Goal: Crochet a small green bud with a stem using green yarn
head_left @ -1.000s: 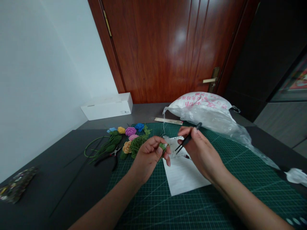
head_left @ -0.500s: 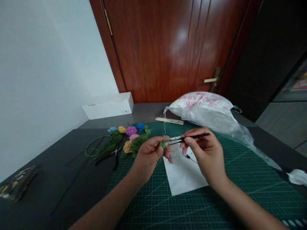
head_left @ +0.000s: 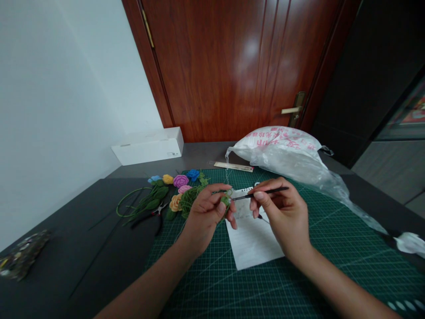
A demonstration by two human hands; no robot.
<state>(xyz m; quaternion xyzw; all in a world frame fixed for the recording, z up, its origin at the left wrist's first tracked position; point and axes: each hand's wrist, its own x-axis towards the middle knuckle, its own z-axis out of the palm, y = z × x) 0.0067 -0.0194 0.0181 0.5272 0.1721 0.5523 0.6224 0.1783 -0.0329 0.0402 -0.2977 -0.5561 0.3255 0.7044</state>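
Green mat [head_left: 212,283] beneath left hand's [head_left: 206,210] fingers pinched round green piece [head_left: 225,202] (right hand's [head_left: 282,212], round tweezers [head_left: 270,191]).

Reddish-brown wooden door [head_left: 212,66] with metal handle [head_left: 291,110], pale wall [head_left: 66,84], dark grey tabletop [head_left: 66,221], soft reflected light

Right hand [head_left: 282,212] holds black tweezers [head_left: 262,192] at the left hand's [head_left: 207,212] green piece [head_left: 225,201].

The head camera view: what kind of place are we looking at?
Probably a craft corner in a home: yarn flowers beside pliers, a green cutting mat, and a wooden door right behind the work surface.
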